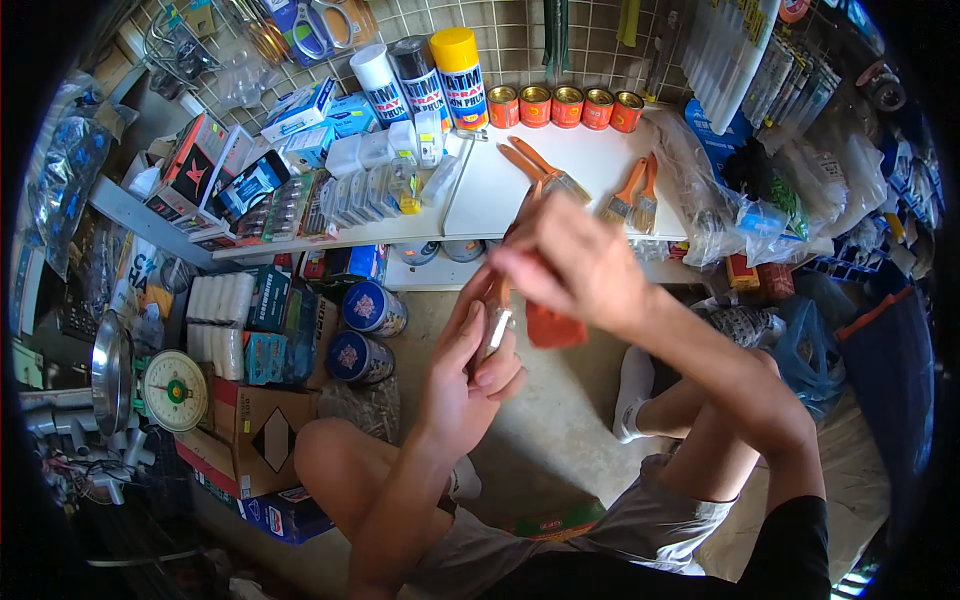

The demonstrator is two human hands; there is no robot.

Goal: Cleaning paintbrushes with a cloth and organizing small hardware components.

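I sit facing a wire-grid wall (505, 42) behind a white shelf (476, 206), with light falling unevenly across the grey floor (560, 405).

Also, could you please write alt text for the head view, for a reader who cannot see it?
A person's left hand holds what looks like a brush; the right hand, blurred, is close to it, a red cloth below. Beyond, a white shelf holds more brushes, five red tins and three spray cans.
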